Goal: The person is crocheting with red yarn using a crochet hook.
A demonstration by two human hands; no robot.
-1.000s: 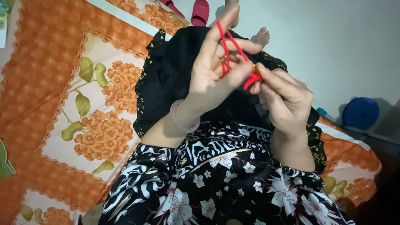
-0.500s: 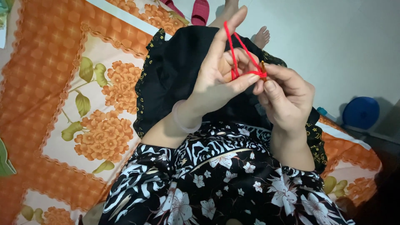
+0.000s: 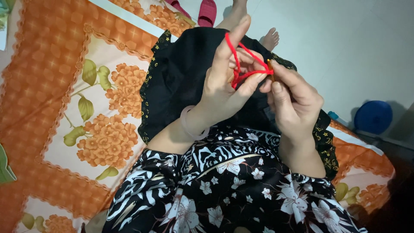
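My left hand is raised with its index finger straight up, and red yarn runs over that finger and down to the pinched thumb and middle finger. My right hand grips a thin golden crochet hook whose tip meets the yarn beside the left fingers. A pale bangle circles my left wrist. Both hands hover over a black cloth with gold trim on my lap.
An orange and cream floral bedsheet covers the left and lower right. My black and white flowered sleeves fill the bottom. Red slippers and bare feet rest on the pale floor. At the right sits a blue round object.
My right hand has shifted the hook a little, drawing the red yarn into a taut triangle between the hands. The left index finger stays raised.
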